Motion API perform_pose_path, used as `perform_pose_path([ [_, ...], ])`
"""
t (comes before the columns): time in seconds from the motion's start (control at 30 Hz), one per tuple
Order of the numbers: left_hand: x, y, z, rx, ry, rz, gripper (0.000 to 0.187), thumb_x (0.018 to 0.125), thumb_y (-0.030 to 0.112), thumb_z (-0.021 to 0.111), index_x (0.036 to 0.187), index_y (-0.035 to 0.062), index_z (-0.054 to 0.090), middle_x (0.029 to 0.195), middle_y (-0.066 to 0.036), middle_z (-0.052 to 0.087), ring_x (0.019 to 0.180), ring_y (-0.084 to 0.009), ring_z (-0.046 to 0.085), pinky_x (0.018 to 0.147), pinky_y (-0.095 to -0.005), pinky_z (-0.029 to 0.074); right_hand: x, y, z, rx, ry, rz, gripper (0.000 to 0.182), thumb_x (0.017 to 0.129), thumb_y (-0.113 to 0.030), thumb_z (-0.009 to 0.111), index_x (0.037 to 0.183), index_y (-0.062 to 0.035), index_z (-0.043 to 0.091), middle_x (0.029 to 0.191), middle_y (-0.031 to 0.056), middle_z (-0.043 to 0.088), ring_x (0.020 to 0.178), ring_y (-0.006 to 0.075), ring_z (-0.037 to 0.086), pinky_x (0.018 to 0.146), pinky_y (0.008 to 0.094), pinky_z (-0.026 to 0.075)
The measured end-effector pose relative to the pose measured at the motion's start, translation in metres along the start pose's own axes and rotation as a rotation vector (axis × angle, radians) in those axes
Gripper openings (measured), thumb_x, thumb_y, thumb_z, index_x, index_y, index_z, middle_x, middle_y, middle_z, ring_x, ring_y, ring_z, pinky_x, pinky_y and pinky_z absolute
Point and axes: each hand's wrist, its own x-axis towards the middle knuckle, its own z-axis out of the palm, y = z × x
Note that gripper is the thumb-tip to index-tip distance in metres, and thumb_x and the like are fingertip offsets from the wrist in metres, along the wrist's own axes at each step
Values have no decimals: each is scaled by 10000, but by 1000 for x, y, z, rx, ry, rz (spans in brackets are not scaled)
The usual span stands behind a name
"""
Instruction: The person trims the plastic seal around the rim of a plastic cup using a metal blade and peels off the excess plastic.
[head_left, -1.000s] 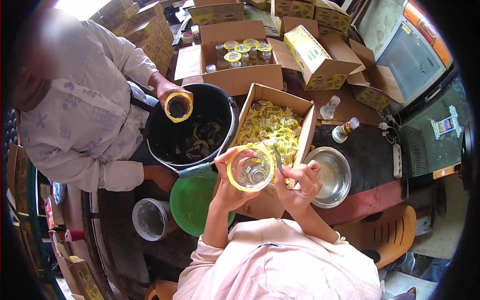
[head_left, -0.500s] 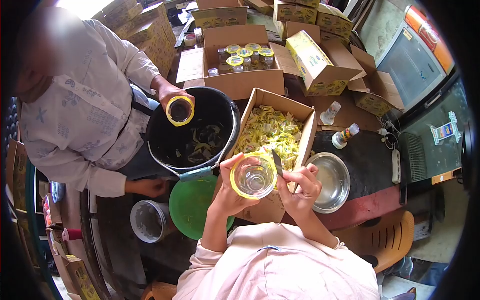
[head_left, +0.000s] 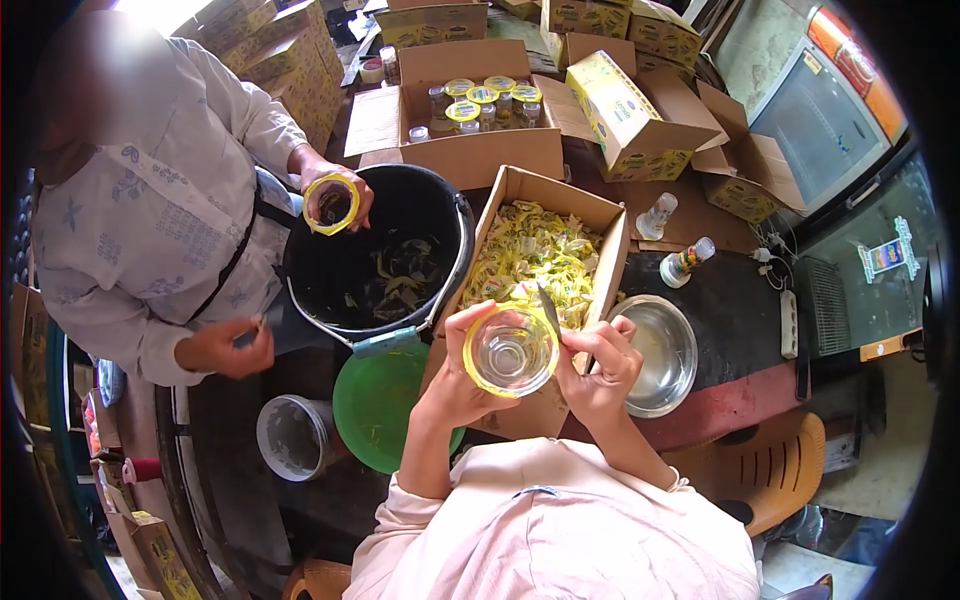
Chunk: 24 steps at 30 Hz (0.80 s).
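Note:
My left hand (head_left: 462, 378) is wrapped round a clear glass jar (head_left: 510, 352) with a yellow band at its rim, its round opening facing me. A dark knife (head_left: 551, 308) is pinched in my right hand (head_left: 603, 368), its blade against the jar's right edge. Just beyond both hands stands a cardboard box (head_left: 618, 262) full of yellow and clear scraps (head_left: 535, 250). To the right of my right hand sits a metal bowl (head_left: 668, 358).
A co-worker (head_left: 150, 230) at left holds a yellow-rimmed jar (head_left: 331, 205) over a black bucket (head_left: 462, 260). A green basin (head_left: 365, 412), a white bucket (head_left: 290, 440), two jars on the right, an open box of jars (head_left: 480, 150) and several cartons surround the workspace.
The co-worker's jar has moved slightly left, and their other hand has risen from beside the bucket. My hands keep nearly the same hold on jar and knife; the view has shifted slightly.

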Motion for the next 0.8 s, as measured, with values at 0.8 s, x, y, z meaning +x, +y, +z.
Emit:
perform_pose_path([
  [0.8,-1,-1,13,227,106,86,753,522,152,844,1163,75,457,1153,-81,309,1102,-218,410,913,-314,421,-6,-1,-3,26,-12,19,165,636,-26,728,745,-126,654,582,-29,579,523,106,525,635,281,296],
])
